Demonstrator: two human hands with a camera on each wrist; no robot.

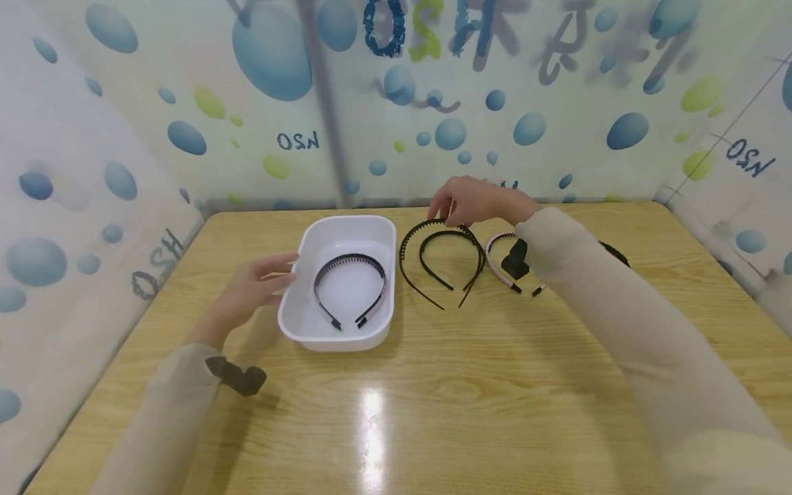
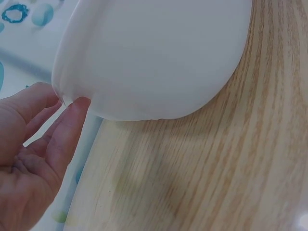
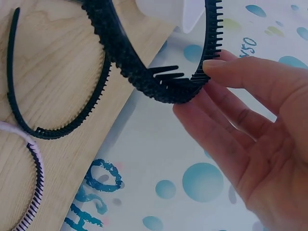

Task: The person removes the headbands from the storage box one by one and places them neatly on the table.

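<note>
Left hand [image 1: 250,285]: fingers nearly straight, touching white tub [image 1: 346,344] just right of them, presumably steadying it; dark headbands [image 1: 351,258] inside. Farther: right hand [image 1: 476,199] pinches black headband [image 3: 126,67] at its arch, likely for balanced purchase; second headband [image 3: 10,72] near those fingers, on table [image 1: 470,405].

Bright, fairly even light fills the head view, with a white streak of glare on the front of the desk [image 1: 470,412] and soft shadows beside both sleeves [image 1: 163,405]. Wide-angle distortion stretches the edges. The wrist views are dimmer and greyer, slightly soft in detail.
</note>
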